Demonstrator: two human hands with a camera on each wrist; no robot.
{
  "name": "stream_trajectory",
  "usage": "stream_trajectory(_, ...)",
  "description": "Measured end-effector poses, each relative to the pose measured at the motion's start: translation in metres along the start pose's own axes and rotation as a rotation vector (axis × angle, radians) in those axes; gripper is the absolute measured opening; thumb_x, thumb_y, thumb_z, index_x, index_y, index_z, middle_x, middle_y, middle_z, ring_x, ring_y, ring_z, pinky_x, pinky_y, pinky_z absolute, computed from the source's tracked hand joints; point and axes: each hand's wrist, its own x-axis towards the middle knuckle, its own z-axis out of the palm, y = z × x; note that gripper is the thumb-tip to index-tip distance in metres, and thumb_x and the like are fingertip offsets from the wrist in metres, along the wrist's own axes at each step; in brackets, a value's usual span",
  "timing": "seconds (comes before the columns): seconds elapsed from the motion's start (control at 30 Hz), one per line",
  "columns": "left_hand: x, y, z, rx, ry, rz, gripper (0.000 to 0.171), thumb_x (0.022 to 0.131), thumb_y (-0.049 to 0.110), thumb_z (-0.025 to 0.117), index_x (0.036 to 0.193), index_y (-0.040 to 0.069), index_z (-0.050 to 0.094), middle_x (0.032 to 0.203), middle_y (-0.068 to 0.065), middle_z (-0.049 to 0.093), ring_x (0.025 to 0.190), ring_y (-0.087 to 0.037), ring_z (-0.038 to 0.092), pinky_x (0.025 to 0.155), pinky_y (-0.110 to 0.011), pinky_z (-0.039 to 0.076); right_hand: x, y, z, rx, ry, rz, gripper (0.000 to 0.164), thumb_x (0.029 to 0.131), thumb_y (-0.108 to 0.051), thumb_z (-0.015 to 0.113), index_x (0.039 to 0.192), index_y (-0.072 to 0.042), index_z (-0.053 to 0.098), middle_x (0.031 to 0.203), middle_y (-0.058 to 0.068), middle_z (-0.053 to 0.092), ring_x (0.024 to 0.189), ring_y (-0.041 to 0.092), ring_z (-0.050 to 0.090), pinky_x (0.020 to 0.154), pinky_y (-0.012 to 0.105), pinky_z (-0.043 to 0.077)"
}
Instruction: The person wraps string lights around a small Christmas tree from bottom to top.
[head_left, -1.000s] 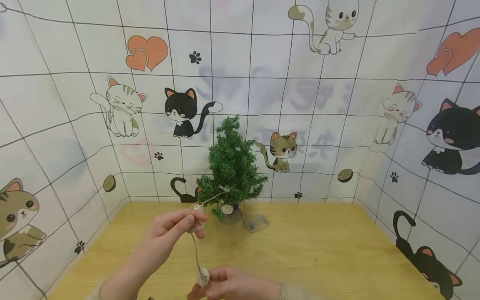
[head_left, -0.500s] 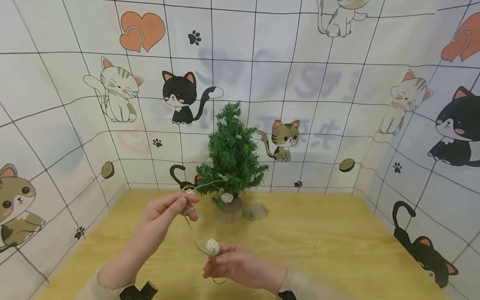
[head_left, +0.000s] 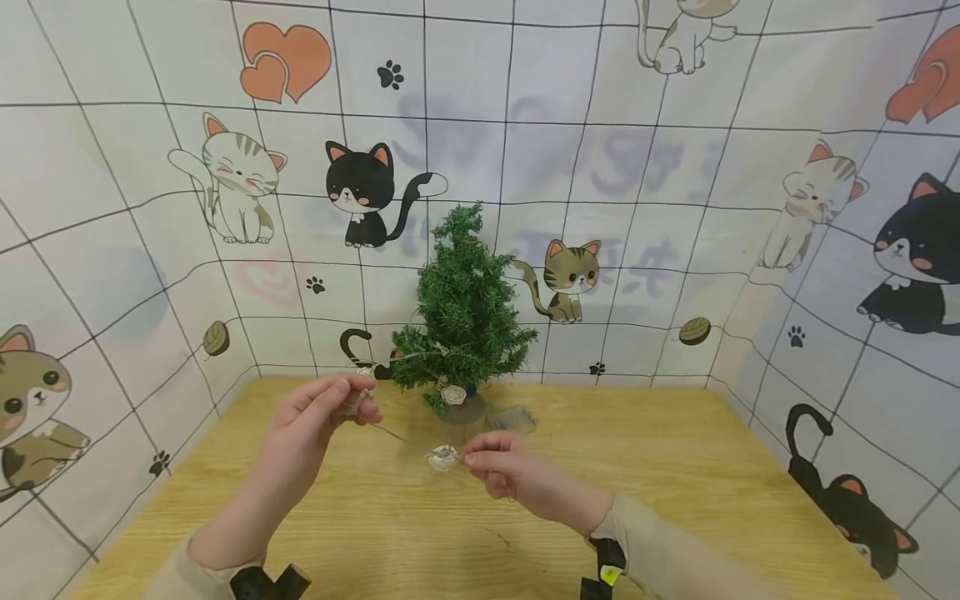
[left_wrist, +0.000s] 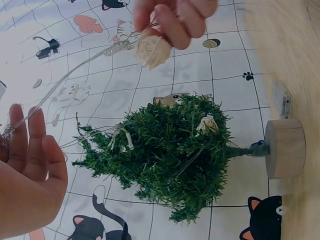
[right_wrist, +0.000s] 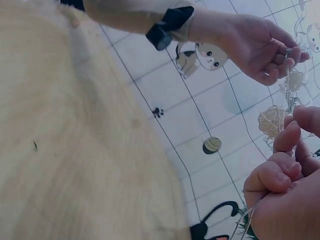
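My left hand (head_left: 318,425) pinches a string of lights between thumb and fingers, left of a small artificial Christmas tree (head_left: 467,317). A thin wire (head_left: 392,434) runs from it toward my right hand (head_left: 536,479), which pinches the same string beside a woven white ball (head_left: 442,457). That rattan-like ball (left_wrist: 152,51) hangs by my right fingertips in the left wrist view. Another pale ball (right_wrist: 295,80) is by my left hand (right_wrist: 257,47). On the tree's lower branches sits a white ball (head_left: 453,395); part of the string reaches the branches.
The tree stands on a round wooden base (head_left: 462,417) at the back of the wooden table (head_left: 660,483). A clear flat box (head_left: 517,418) lies right of the base. Behind and at the sides hangs a cat-printed cloth (head_left: 645,183).
My right hand has risen and moved right with the woven ball. My left hand has shifted slightly left. The head view has tilted down a little since the first frame.
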Motion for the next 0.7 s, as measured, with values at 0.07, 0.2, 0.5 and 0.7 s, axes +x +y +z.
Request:
stream_trajectory(0.07,-0.001,-0.001,-0.001,-0.016,0.022,-0.003,0.03,0.106,0.009,0.039,0.111,0.004,0.068,0.089,-0.004,0.07,0.085,-0.018,0.068,0.079,-0.03,0.05,0.001,-0.008,-0.005,-0.067,0.047,-0.007,0.01,0.092,-0.006,0.059,0.097,-0.007,0.067,0.073,-0.004,0.048,0.053,0.006,0.029,0.053,0.022,0.026)
stream_trajectory(0.2,-0.003,-0.006,-0.002,-0.047,0.069,0.003,0.03,0.105,0.009,0.04,0.114,0.0,0.067,0.094,-0.006,0.071,0.09,-0.019,0.067,0.079,-0.03,0.051,0.003,-0.023,-0.014,-0.206,0.127,-0.006,0.01,0.091,-0.007,0.062,0.099,-0.002,0.066,0.077,-0.003,0.053,0.051,0.008,0.026,0.053,0.025,0.025)
stream_trajectory(0.5,-0.01,-0.02,0.001,-0.122,0.171,0.035,0.033,0.106,0.01,0.038,0.123,-0.003,0.063,0.104,-0.006,0.071,0.093,-0.021,0.066,0.078,-0.03,0.05,0.014,-0.049,-0.027,-0.414,0.152,-0.05,0.019,0.093,-0.011,0.063,0.104,0.004,0.065,0.068,-0.005,0.05,0.049,0.01,0.027,0.053,0.025,0.031)
stream_trajectory(0.7,-0.009,-0.026,-0.001,-0.197,0.204,0.016,0.035,0.107,0.015,0.037,0.124,-0.001,0.064,0.104,-0.003,0.07,0.093,-0.019,0.064,0.078,-0.029,0.049,0.022,-0.056,-0.03,-0.465,0.129,-0.062,0.019,0.094,-0.013,0.062,0.107,0.001,0.066,0.072,-0.003,0.05,0.052,0.011,0.029,0.054,0.026,0.032)
